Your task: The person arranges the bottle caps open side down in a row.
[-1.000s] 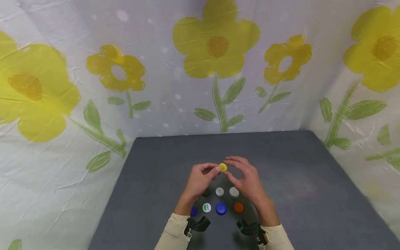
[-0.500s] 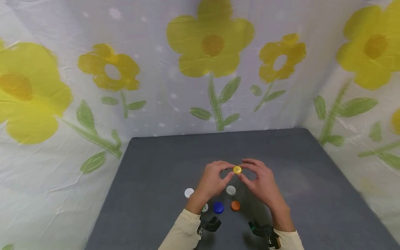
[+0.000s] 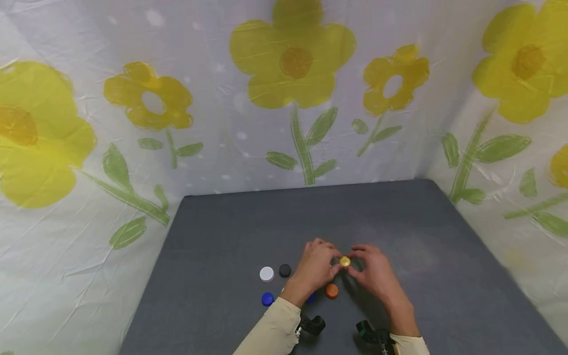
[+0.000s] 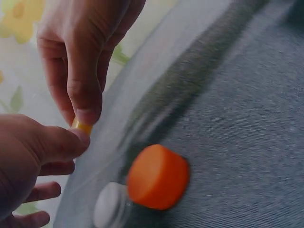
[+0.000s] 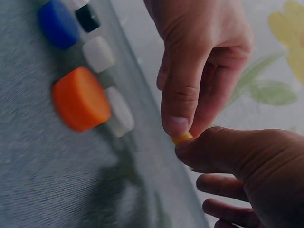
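Note:
A small round yellow cap (image 3: 344, 261) is pinched at its edges between both hands, over the dark table, its face toward the head camera. My left hand (image 3: 314, 264) holds its left side with thumb and forefinger; my right hand (image 3: 373, 271) grips the right side the same way. In the left wrist view only a sliver of the yellow cap (image 4: 81, 126) shows between the thumbs. From the right wrist the yellow cap (image 5: 182, 138) is likewise mostly covered by fingers. An orange cap (image 3: 332, 291) lies on the table below the hands.
Other bottle caps lie on the dark cloth-covered table (image 3: 222, 231): a white cap (image 3: 266, 274), a black cap (image 3: 285, 270) and a blue cap (image 3: 267, 299). Another blue cap (image 3: 311, 298) is partly behind the left wrist. A flower-printed curtain (image 3: 230, 123) hangs around the table.
Both hands have shifted right and then lower with the yellow cap. The right fingers, at first beside the cap held by the left hand, now grip its edge too.

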`<state>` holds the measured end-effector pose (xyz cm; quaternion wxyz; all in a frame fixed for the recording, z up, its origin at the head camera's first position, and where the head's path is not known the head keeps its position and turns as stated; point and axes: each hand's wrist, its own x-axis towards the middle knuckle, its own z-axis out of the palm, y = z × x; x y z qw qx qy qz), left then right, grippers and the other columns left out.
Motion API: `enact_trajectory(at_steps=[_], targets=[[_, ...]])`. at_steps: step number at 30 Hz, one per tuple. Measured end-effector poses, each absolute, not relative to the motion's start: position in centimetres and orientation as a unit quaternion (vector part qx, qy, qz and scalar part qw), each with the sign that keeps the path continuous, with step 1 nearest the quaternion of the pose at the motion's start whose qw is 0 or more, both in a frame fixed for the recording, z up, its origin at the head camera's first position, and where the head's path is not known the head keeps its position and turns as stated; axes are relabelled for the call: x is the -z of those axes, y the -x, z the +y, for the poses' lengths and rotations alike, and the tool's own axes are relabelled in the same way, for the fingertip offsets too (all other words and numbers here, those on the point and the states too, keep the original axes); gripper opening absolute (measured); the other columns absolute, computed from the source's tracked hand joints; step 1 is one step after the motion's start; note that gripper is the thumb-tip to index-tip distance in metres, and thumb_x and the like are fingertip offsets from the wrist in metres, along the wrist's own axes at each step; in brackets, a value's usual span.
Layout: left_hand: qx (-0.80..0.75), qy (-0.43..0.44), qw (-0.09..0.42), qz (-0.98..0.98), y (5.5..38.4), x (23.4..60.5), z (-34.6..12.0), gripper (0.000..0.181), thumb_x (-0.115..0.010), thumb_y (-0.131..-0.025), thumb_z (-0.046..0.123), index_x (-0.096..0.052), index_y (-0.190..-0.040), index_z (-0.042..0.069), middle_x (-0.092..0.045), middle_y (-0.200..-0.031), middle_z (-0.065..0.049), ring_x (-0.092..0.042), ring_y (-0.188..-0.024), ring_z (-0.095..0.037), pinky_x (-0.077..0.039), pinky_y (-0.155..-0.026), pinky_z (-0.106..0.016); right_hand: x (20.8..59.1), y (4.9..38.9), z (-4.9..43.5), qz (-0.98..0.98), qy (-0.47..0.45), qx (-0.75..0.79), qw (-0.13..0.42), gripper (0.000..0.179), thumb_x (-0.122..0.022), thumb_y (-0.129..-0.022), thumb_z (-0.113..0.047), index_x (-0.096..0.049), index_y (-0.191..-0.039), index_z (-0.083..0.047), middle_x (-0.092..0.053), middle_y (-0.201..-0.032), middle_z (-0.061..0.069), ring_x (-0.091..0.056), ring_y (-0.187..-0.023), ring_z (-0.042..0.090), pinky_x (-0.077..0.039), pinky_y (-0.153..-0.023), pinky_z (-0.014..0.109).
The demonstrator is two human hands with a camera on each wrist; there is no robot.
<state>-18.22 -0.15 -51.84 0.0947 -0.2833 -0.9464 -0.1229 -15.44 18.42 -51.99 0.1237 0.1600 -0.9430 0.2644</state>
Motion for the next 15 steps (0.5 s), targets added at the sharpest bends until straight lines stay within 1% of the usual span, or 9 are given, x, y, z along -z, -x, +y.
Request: enact_trajectory(at_steps=[7, 11, 15], targets=[[0.089, 0.272, 0.072, -0.955, 17.7, 53.0, 0.4, 0.019, -0.075, -0.089, 0.043, -0.077, -0.108, 0.037, -0.068, -0.122, 0.011, -0.056, -0.118, -0.02, -0.043, -0.102, -0.048, 53.5, 15.3, 18.4, -0.95, -0.152, -0.258, 0.093, 0.024, -0.085, -0.078, -0.014, -0.078, -0.099, -0.009, -0.067, -0.119, 0.016, -0.061, -0.114, 0.041, -0.051, -0.091, 0.058], [0.094, 0.267, 0.076, -0.956, 17.7, 53.5, 0.5, 0.017, -0.076, -0.088, 0.043, -0.077, -0.104, 0.038, -0.068, -0.121, 0.011, -0.055, -0.118, -0.02, -0.042, -0.103, -0.048, 54.1, 15.4, 18.3, -0.953, -0.142, -0.254, 0.082, 0.024, -0.085, -0.079, -0.015, -0.078, -0.101, -0.01, -0.067, -0.122, 0.018, -0.059, -0.116, 0.042, -0.051, -0.091, 0.059], [0.103, 0.265, 0.083, -0.955, 17.8, 54.0, 0.6, 0.018, -0.078, -0.086, 0.042, -0.079, -0.104, 0.035, -0.069, -0.12, 0.009, -0.054, -0.117, -0.021, -0.042, -0.102, -0.049, 54.3, 15.4, 18.3, -0.957, -0.13, -0.25, 0.071, 0.024, -0.084, -0.079, -0.015, -0.079, -0.101, -0.01, -0.066, -0.124, 0.019, -0.058, -0.118, 0.044, -0.051, -0.09, 0.059]])
